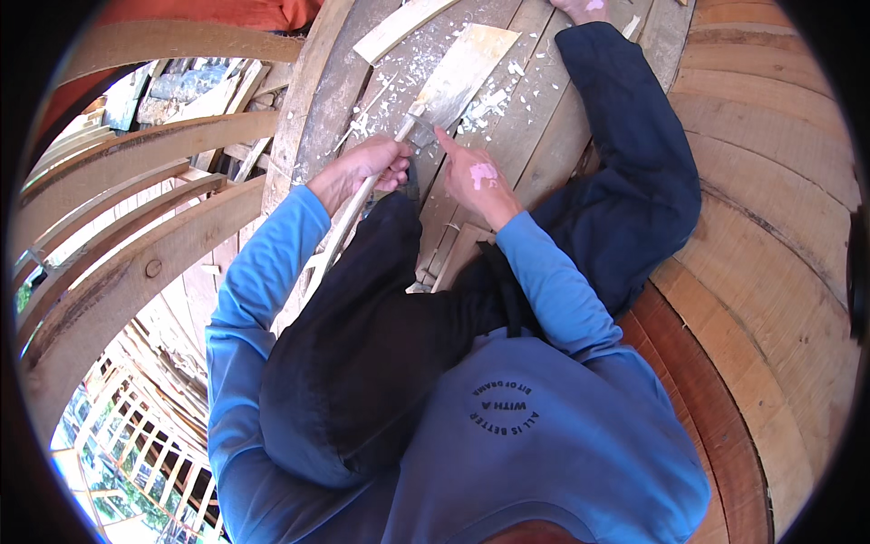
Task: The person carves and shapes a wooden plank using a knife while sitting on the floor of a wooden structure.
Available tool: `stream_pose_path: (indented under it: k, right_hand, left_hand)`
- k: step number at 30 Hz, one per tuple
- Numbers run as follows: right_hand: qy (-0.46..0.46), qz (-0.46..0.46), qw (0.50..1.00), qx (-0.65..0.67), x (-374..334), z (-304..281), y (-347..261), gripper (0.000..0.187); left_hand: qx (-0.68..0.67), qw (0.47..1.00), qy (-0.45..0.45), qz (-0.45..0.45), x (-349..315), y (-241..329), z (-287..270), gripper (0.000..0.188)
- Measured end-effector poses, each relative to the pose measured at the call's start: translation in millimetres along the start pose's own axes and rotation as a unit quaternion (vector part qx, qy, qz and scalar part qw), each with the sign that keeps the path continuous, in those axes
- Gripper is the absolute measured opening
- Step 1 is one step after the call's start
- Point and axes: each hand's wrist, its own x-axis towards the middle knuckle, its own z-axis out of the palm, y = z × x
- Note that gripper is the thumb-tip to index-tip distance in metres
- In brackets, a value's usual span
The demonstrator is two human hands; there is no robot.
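Observation:
My left hand (370,166) is closed round a slim, pale wooden shaft (340,231), which slants from beside my bent left knee up to a flat board. That board (469,65) is pale and widens away from me; whether board and shaft are one piece I cannot make out. Where they meet sits a small grey metal blade (423,134). Close to its right edge is the stretched-out index finger of my right hand (480,181). The other fingers of that hand curl under, so whether they hold anything is hidden.
White wood chips (494,107) lie over the planks around the board. A curved wooden strip (399,29) lies at the far side. Curved wooden ribs (136,245) rise on the left, and a planked wall (770,190) bends round on the right. My right leg (625,163) stretches forward.

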Motion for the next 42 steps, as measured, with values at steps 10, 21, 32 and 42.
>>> stream_pose_path:
  k: [10,21,32,42]
  right_hand:
    - [0.048,-0.004,0.998,0.027,3,14,21,0.060]
    - [-0.015,0.060,0.998,0.029,-3,-2,17,0.061]
    - [-0.012,0.078,0.997,0.007,-4,1,9,0.059]
    - [0.005,0.096,0.995,0.016,-19,10,8,0.061]
  left_hand:
    - [0.434,0.834,0.274,0.201,27,-29,4,0.061]
    - [0.119,0.976,0.119,0.138,-3,-30,29,0.065]
    - [0.345,0.902,0.221,0.136,0,-30,35,0.062]
    - [0.392,0.864,0.250,0.193,2,-37,39,0.051]
